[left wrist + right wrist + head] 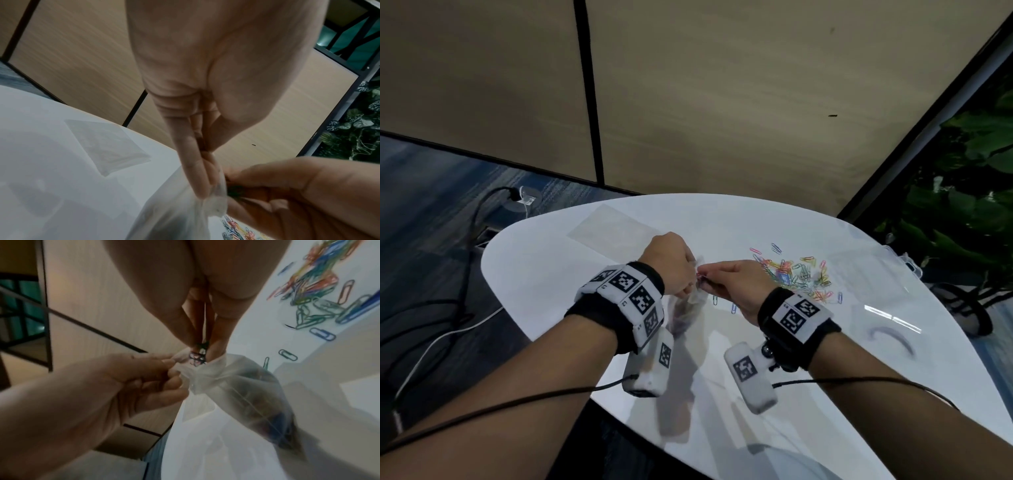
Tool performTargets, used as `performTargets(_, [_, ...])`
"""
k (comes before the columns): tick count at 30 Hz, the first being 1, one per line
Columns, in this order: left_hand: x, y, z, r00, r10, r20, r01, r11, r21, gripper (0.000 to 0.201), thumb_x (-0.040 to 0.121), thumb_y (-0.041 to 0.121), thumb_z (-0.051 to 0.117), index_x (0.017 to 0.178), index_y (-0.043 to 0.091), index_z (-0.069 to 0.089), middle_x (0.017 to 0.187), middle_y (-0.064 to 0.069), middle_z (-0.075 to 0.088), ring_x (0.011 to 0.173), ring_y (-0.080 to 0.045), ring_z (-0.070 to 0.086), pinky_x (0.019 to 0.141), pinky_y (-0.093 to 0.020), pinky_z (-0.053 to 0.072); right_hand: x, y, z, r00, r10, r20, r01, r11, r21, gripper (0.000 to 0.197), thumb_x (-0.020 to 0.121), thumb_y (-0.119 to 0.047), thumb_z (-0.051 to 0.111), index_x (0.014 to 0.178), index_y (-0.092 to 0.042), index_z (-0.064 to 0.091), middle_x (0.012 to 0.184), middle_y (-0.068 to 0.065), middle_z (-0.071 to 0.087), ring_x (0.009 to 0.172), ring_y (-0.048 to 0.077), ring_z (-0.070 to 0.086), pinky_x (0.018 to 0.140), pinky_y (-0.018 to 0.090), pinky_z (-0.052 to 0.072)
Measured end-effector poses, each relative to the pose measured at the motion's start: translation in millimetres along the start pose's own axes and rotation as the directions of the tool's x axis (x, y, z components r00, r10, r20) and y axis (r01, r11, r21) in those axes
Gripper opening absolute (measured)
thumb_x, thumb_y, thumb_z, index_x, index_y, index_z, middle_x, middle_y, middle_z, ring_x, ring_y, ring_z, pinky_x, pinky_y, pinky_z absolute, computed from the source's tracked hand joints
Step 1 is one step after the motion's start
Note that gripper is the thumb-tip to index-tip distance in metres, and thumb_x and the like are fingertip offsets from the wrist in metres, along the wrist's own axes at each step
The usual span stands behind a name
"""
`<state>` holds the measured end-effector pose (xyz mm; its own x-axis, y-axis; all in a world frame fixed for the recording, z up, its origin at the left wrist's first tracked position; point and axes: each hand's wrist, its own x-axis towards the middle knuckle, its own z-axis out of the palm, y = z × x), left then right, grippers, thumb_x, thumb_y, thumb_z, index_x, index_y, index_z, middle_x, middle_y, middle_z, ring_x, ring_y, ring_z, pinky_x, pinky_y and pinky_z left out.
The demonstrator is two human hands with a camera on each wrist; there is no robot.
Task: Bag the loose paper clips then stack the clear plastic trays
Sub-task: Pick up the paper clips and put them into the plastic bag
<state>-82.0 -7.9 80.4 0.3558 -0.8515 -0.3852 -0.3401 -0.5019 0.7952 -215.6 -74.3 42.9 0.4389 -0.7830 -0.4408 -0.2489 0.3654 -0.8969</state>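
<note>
My left hand point(681, 270) pinches the mouth of a clear plastic bag point(685, 308) and holds it above the white table point(551, 274). Coloured clips show dimly through the hanging bag point(257, 394). My right hand point(719, 279) pinches a few paper clips point(198, 355) right at the bag's mouth. In the left wrist view the left fingers point(197, 178) grip the crumpled bag rim point(216, 204). A loose pile of coloured paper clips point(798, 274) lies just right of my right hand. A clear plastic tray point(909, 267) sits faintly at the table's right edge.
A second flat clear bag point(609, 229) lies on the far left of the table. A few stray clips point(732, 308) lie near my right wrist. Cables point(448, 325) run over the floor at left; green plants point(962, 205) stand at right.
</note>
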Motion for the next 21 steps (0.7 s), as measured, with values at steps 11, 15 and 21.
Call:
performTargets(11, [8, -12, -18, 0.998, -0.034, -0.061, 0.034, 0.999, -0.001, 0.023, 0.095, -0.003, 0.050, 0.106, -0.005, 0.071, 0.082, -0.022, 0.075, 0.073, -0.034, 0.077, 0.074, -0.045, 0.065, 25, -34, -4, 0.958, -0.219, 0.183, 0.261, 0.932, -0.252, 0.024, 0.088, 0.011, 0.052, 0.090, 0.002, 0.073, 0.090, 0.017, 0.072, 0.083, 0.026, 0.072, 0.069, 0.035, 0.061])
performTargets(15, [9, -14, -24, 0.995, -0.039, -0.095, 0.038, 0.999, -0.007, 0.027, 0.094, -0.007, 0.046, 0.104, -0.007, 0.071, 0.082, -0.024, 0.074, 0.075, -0.035, 0.076, 0.074, -0.046, 0.065, 50, -3, -19, 0.948, -0.271, 0.168, 0.309, 0.654, -0.690, 0.031, 0.095, -0.006, 0.047, 0.112, -0.017, 0.071, 0.117, 0.008, 0.069, 0.105, 0.028, 0.067, 0.089, 0.039, 0.056])
performTargets(21, [11, -14, -17, 0.997, -0.035, -0.068, 0.037, 0.999, 0.036, 0.025, 0.097, -0.003, 0.050, 0.112, -0.002, 0.069, 0.083, -0.022, 0.074, 0.068, -0.031, 0.074, 0.071, -0.045, 0.065, 41, 86, -46, 0.800, 0.085, 0.594, 0.593, -0.268, -0.760, 0.068, 0.099, -0.039, 0.039, 0.155, -0.013, 0.008, 0.163, 0.010, 0.001, 0.149, 0.028, 0.014, 0.116, 0.048, 0.027])
